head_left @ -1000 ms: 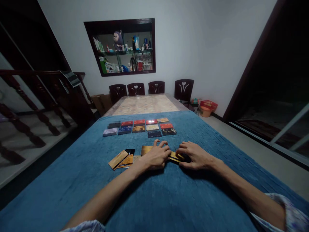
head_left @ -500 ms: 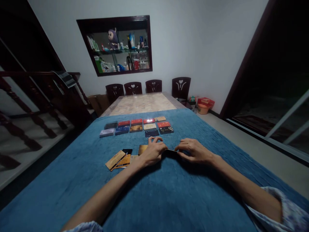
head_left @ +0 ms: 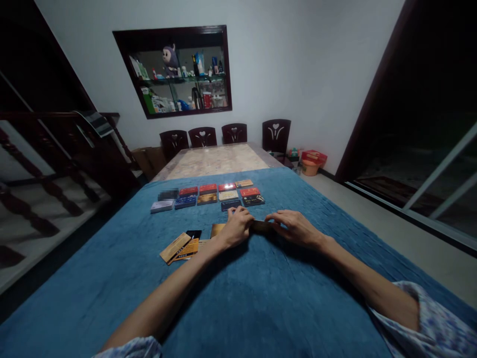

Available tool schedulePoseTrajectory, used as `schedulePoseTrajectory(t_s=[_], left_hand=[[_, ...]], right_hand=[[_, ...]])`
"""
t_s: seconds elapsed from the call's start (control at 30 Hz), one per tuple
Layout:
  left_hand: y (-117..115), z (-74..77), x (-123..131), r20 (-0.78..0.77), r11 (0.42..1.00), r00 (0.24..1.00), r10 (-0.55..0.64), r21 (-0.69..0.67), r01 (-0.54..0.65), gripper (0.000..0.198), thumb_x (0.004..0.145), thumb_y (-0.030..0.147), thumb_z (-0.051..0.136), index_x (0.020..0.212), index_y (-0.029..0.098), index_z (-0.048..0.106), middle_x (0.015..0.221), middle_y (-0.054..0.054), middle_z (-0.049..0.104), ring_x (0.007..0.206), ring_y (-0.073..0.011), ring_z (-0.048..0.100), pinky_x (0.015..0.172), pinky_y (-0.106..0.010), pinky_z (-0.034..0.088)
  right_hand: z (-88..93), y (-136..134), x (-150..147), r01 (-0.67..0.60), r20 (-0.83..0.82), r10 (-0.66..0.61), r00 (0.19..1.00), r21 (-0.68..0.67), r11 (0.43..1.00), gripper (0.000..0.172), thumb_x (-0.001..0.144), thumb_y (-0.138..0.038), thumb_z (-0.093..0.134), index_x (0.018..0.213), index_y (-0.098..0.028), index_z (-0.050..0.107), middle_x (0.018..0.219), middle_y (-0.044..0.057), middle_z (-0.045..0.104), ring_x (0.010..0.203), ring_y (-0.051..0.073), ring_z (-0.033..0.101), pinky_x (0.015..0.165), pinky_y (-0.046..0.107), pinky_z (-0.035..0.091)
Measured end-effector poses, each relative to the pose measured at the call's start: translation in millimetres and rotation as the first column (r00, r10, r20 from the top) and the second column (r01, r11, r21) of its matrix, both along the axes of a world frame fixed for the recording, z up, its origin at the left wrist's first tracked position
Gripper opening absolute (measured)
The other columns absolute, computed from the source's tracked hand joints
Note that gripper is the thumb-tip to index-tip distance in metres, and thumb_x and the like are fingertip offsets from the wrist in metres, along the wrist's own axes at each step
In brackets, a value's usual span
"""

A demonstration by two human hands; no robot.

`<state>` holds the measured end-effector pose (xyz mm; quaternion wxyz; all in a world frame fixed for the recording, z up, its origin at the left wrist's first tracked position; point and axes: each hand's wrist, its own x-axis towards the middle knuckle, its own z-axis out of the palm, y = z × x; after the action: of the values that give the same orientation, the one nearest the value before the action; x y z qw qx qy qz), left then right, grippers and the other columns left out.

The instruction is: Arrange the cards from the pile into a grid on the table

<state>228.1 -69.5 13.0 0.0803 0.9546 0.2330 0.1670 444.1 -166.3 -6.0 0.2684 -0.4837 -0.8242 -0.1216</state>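
Head view: above the blue cloth (head_left: 261, 298), our left hand (head_left: 235, 227) and right hand (head_left: 294, 227) pinch one dark card (head_left: 262, 226) by its ends, fingers curled onto it. We judge it mid-handling; setting it down would need care beside the card rows (head_left: 208, 195) just beyond. Loose cards (head_left: 179, 247) lie left; open cloth right.

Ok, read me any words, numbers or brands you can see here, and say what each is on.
Nothing is legible.
Rows of cards: print too small.
Loose gold cards: markings blurred.
Dark card held by left hand and right hand: too dim to read.
Shelf bottles and boxes: labels too small.
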Motion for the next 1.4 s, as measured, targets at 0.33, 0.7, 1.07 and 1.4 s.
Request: schedulePoseTrajectory(t_s=[0.33,0.7,1.07,1.4], left_hand=[[0,-11.0,6,0.059,0.999,0.998,0.034,0.027,-0.036,0.049,0.078,0.000,0.049,0.116,0.023,0.068,0.104,-0.008,0.066,0.108,-0.0248,0.050,0.097,-0.045,0.032],[-3,-13.2,7,0.097,0.997,0.993,0.072,0.029,-0.075,0.037,0.080,0.002,0.050,0.111,0.021,0.059,0.107,-0.007,0.068,0.105,-0.0251,0.052,0.090,-0.040,0.035],[-11,-17.2,10,0.011,0.993,0.993,0.116,-0.003,-0.116,0.049,0.079,0.003,0.048,0.125,0.020,0.049,0.115,-0.010,0.067,0.109,-0.0271,0.052,0.097,-0.046,0.032],[-11,-12.4,9,-0.017,0.991,0.992,0.124,-0.058,-0.125,0.047,0.082,0.011,0.052,0.129,0.018,0.049,0.120,-0.013,0.065,0.113,-0.0296,0.051,0.099,-0.049,0.033]], right_hand=[[-1.8,1,0,0.080,-0.016,-0.081,0.997,-0.054,0.995,0.026,0.092,-0.017,0.050,0.113,-0.018,0.065,0.087,0.007,0.071,0.076,0.018,0.063,0.072,0.030,0.047],[-1.1,-1,-2,0.146,-0.017,-0.151,0.988,-0.167,0.975,0.039,0.087,-0.018,0.053,0.125,-0.019,0.061,0.109,0.011,0.071,0.095,0.022,0.065,0.081,0.034,0.049],[-2.6,-3,-16,0.389,0.103,-0.376,0.921,-0.222,0.894,0.047,0.089,-0.024,0.055,0.137,-0.028,0.057,0.099,0.009,0.061,0.083,0.020,0.058,0.071,0.029,0.045],[-22.6,6,1,0.206,-0.057,-0.216,0.975,-0.146,0.968,0.063,0.080,-0.023,0.064,0.142,-0.023,0.049,0.107,0.012,0.051,0.095,0.025,0.052,0.084,0.042,0.051]])
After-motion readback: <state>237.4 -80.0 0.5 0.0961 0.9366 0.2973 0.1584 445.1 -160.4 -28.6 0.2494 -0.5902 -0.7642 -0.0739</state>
